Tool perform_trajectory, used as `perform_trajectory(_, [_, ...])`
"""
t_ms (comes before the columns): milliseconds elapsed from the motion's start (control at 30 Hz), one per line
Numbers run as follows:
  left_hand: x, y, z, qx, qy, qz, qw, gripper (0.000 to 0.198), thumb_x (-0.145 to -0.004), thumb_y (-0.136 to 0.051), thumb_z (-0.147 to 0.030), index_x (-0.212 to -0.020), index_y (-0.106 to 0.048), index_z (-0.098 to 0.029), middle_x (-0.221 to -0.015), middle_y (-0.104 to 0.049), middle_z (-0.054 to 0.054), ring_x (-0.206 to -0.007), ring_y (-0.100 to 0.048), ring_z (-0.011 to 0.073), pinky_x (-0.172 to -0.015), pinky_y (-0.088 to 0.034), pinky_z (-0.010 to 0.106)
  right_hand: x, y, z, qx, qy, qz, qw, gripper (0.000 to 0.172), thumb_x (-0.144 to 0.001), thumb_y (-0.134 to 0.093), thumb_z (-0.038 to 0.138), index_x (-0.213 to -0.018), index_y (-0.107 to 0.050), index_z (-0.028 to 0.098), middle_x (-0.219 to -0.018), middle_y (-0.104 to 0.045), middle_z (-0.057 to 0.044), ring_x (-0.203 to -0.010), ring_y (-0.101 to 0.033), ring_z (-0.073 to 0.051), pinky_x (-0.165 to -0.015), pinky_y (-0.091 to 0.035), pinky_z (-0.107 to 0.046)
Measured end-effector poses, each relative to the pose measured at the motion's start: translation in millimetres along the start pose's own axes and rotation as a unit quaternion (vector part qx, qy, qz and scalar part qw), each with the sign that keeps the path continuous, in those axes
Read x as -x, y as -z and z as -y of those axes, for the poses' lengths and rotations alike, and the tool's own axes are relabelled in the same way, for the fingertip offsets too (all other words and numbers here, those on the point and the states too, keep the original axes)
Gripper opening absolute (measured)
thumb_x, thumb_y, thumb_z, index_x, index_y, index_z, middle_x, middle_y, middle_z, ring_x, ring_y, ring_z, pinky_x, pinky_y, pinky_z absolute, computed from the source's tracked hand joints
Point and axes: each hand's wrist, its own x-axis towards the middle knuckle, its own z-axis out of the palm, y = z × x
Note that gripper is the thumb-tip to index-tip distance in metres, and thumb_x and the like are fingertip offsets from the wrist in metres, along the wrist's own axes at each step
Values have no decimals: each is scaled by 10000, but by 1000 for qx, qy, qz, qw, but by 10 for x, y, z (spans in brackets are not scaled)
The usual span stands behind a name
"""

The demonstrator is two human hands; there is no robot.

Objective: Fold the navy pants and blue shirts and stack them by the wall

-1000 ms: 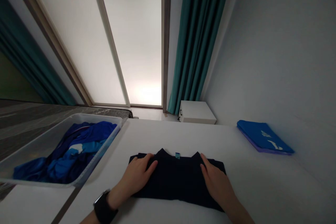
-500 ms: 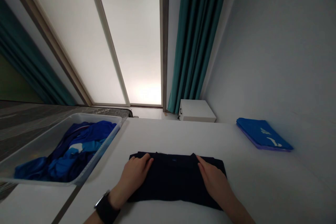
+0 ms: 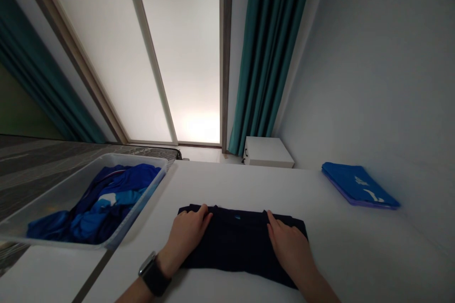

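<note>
Head view: a dark navy garment [image 3: 241, 241] lies folded into a compact rectangle on the white bench [image 3: 227, 184]. It is pressed flat at its left edge by the left hand [image 3: 186, 234], fingers together, and at its right edge by the right hand [image 3: 289, 246], likewise. One folded blue shirt [image 3: 359, 184] is stacked at far right. Unfolded blue clothes [image 3: 103, 203] are left in the plastic bin [image 3: 46, 199], so folding is judged partly done.

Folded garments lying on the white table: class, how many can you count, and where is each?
2. A dark folded garment lies under both hands near the front edge; a blue folded garment sits far right by the wall. More may lie beneath it.
</note>
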Motion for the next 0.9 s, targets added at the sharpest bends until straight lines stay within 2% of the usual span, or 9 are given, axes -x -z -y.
perform_trajectory(67, [26,-3,-11,2,-20,-24,1000,315,-1007,-367,-349,-1128,-613,-194,-851,-726,104,-842,-690,293,-768,-485,398,20,6,15,7,12,-51,999,425,-985,-302,223,-1320,-560,179,-1032,-714,-132,-896,-678,-260,-802,-514,-404])
perform_trajectory(167, [119,-5,-123,8,-89,-124,988,324,-979,-403,-212,-1257,-567,-193,-1147,-679,128,-1078,-624,293,-923,-447,436,63,46,148,-22,58,-114,992,416,-980,-335,241,-1323,-556,164,-1260,-630,-162,-1172,-570,-301,-989,-438,-471])
perform_trajectory(233, [200,-43,-253,17,-150,-179,972,410,-966,-405,-183,-1367,-489,-184,-1341,-582,131,-1244,-525,288,-1031,-390,445,93,44,297,-49,104,-117,986,442,-982,-353,271,-1363,-521,124,-1400,-537,-165,-1297,-478,-300,-1090,-356,-476])
perform_trajectory(267, [237,-78,-322,24,-185,-188,964,442,-967,-407,-202,-1406,-448,-168,-1410,-530,131,-1305,-474,284,-1076,-356,446,104,29,371,-58,125,-108,985,462,-986,-353,285,-1387,-497,107,-1451,-489,-158,-1339,-438,-291,-1122,-324,-465])
perform_trajectory(367, [303,-220,-466,28,-251,-173,952,503,-973,-408,-281,-1452,-387,-130,-1512,-411,138,-1404,-361,274,-1142,-295,446,114,-44,506,-75,167,-60,981,512,-1005,-320,349,-1434,-443,97,-1519,-396,-132,-1399,-364,-265,-1164,-277,-444])
perform_trajectory(467, [298,-330,-474,33,-261,-143,954,556,-963,-426,-349,-1465,-372,-114,-1534,-365,153,-1427,-324,272,-1161,-278,446,98,-80,484,-81,201,-15,976,565,-1016,-285,416,-1469,-386,95,-1545,-337,-125,-1429,-309,-262,-1183,-245,-451])
perform_trajectory(633, [255,-305,-370,55,-290,-112,949,646,-936,-475,-391,-1500,-317,-119,-1566,-295,143,-1457,-249,264,-1190,-226,449,80,-26,375,-86,228,14,970,603,-1011,-294,449,-1504,-308,102,-1572,-264,-115,-1450,-254,-255,-1195,-221,-450])
perform_trajectory(767, [236,-246,-241,57,-304,-100,946,688,-921,-524,-441,-1515,-295,-180,-1584,-271,93,-1464,-233,252,-1202,-200,449,86,-43,333,-85,227,7,970,616,-1009,-286,476,-1508,-302,115,-1583,-245,-103,-1456,-237,-252,-1201,-206,-449])
perform_trajectory(900, [229,-285,16,44,-259,-118,958,625,-984,-419,-483,-1536,-241,-250,-1596,-237,61,-1459,-248,257,-1180,-245,474,151,-170,217,-65,159,-37,984,673,-988,-311,538,-1522,-273,131,-1591,-226,-100,-1462,-215,-273,-1192,-221,-472])
